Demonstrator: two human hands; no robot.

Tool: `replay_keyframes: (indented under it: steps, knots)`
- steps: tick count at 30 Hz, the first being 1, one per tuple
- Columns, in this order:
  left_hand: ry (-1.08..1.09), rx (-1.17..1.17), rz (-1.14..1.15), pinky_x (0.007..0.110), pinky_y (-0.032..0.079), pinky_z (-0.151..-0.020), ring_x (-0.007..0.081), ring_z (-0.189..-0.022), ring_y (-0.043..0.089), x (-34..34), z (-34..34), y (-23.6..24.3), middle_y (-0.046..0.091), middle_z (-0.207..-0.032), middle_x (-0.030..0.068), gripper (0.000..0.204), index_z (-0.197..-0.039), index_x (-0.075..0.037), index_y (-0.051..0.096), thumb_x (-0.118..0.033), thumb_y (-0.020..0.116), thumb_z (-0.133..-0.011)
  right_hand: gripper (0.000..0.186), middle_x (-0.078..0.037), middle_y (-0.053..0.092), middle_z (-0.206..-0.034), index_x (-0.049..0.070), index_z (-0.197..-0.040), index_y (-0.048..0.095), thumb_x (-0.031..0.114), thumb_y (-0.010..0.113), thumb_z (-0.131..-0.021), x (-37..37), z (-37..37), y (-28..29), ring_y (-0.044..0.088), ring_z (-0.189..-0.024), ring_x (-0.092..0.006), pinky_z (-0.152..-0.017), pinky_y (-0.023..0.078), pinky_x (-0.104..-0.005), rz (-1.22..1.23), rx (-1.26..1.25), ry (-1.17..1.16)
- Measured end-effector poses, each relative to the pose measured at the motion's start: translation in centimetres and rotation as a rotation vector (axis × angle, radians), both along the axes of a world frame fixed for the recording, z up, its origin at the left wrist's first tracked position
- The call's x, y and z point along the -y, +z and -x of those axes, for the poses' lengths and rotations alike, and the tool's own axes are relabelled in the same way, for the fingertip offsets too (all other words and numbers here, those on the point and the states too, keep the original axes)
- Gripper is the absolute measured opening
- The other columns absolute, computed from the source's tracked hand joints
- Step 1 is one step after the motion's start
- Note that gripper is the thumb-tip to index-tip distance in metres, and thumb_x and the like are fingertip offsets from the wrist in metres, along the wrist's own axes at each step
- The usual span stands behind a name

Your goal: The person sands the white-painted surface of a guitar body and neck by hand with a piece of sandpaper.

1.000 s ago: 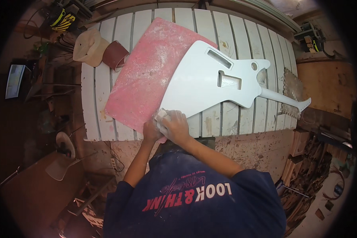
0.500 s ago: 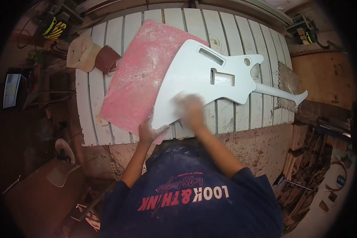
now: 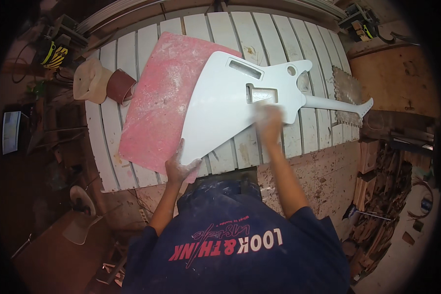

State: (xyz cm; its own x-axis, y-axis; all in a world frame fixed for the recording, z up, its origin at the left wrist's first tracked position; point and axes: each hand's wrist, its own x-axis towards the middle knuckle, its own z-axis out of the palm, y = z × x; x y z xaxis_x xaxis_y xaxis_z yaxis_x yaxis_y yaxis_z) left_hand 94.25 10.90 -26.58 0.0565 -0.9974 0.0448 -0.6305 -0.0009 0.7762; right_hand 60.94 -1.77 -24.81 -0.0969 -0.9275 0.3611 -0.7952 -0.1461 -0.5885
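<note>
A white-coated electric guitar (image 3: 215,108), body and neck in one piece, lies across the bench with its cut-out cavities facing up and its neck pointing right. My left hand (image 3: 179,166) grips the body's near left corner, fingers and thumb on either side of it; white dust coats the skin. Against the body's near edge, just below the larger cavity, is my right hand (image 3: 269,122). Motion smears its fingers, and whether anything is under them does not show. A dusty pink sheet (image 3: 154,103) lies partly beneath the guitar's left side.
The slatted white bench (image 3: 232,144) bears a beige cap (image 3: 90,81) and a reddish-brown roll (image 3: 120,84) at its far left. A jagged-edged flat plate (image 3: 345,93) lies under the neck. Stacked wood pieces (image 3: 377,196) stand at lower right; a fan (image 3: 81,201) is at lower left.
My right hand has swept rightward along the guitar body, from its lower middle to near the cavity. My left hand keeps its grip on the corner. The whole view has shifted slightly.
</note>
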Motion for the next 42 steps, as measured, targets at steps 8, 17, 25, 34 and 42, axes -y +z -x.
replay_keyframes:
  steps: [8, 17, 25, 34, 42]
  knots:
    - [0.005, 0.009, -0.033, 0.039, 0.060, -0.085, 0.0313, -0.099, 0.077, 0.5, 0.6, -0.1, 0.074, -0.116, 0.0242, 0.101, -0.148, 0.002, 0.053, -0.042, 0.095, -0.067, 0.034, -0.016, 0.063, -0.101, 0.011, -0.109, 0.069, 0.024, 0.076, -0.078, -4.0, -8.4, -1.0, 0.059, -0.103, -0.0352, -0.092, 0.046, -0.0486, -0.072, -0.126, 0.140]
    - [0.005, 0.012, -0.080, 0.039, 0.060, -0.082, 0.0322, -0.098, 0.077, 0.4, 0.5, -0.5, 0.073, -0.116, 0.0248, 0.102, -0.147, 0.003, 0.053, -0.046, 0.094, -0.067, 0.030, -0.016, 0.064, -0.107, 0.004, -0.113, 0.068, 0.018, 0.071, -0.087, 2.7, 6.5, 1.0, 0.058, -0.103, -0.0349, -0.091, 0.046, -0.0481, -0.217, -0.128, -0.403]
    - [-0.002, 0.032, -0.029, 0.039, 0.061, -0.082, 0.0324, -0.099, 0.076, 0.6, 0.3, -0.6, 0.074, -0.116, 0.0240, 0.104, -0.148, 0.003, 0.052, -0.047, 0.093, -0.067, 0.039, -0.017, 0.065, -0.111, 0.011, -0.113, 0.071, 0.026, 0.079, -0.077, -3.0, -7.1, -0.4, 0.060, -0.107, -0.0353, -0.097, 0.044, -0.0510, -0.058, -0.089, 0.265]
    - [0.030, 0.020, -0.054, 0.039, 0.061, -0.083, 0.0323, -0.100, 0.076, 0.0, 0.6, -0.9, 0.074, -0.116, 0.0230, 0.105, -0.149, 0.001, 0.052, -0.045, 0.095, -0.065, 0.041, -0.017, 0.059, -0.113, 0.013, -0.117, 0.069, 0.024, 0.081, -0.080, 0.7, 7.5, 0.7, 0.058, -0.109, -0.0390, -0.098, 0.046, -0.0510, -0.115, -0.234, -0.303]
    - [0.028, -0.007, -0.023, 0.039, 0.061, -0.084, 0.0328, -0.100, 0.076, 0.2, 1.0, -0.5, 0.074, -0.115, 0.0234, 0.105, -0.148, 0.002, 0.053, -0.043, 0.096, -0.064, 0.052, -0.016, 0.058, -0.114, 0.016, -0.125, 0.069, 0.028, 0.084, -0.077, 10.5, 11.9, 0.7, 0.057, -0.113, -0.0392, -0.100, 0.045, -0.0516, -0.104, -0.214, -0.379]
